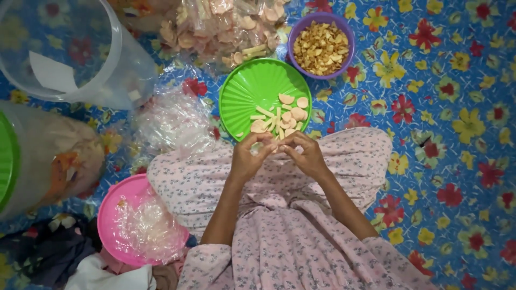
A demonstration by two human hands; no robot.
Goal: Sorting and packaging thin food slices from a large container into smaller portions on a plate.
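View from above of a seated person in a pale pink flowered garment, lap filling the lower middle. At the lower left, beside the lap, a pink plate (110,207) holds crumpled clear plastic wrappers (145,228), with dark and white cloth bunched below it.

Just past the knees, the two hands meet. The left hand (248,158) and the right hand (305,154) have their fingers curled together, tips touching, pinched on a small pale piece (275,146) between them; the piece is mostly hidden, so its shape is hard to tell, though it looks like the slices just beyond.

Right at the fingertips lies a green plate (247,94) on the floor, with pale round slices and strips (282,118) heaped on its near right part. Crumpled clear plastic (169,121) lies to its left.

Farther off, a purple bowl (346,37) holds small golden-brown bits (321,48). Left of it sits a clear bag of pale round pieces (220,29). At the far left stand a clear plastic tub (115,59) and, nearer, a cloudy container with a green lid (37,161). Everything rests on a blue floor covering (446,118) printed with red and yellow flowers.
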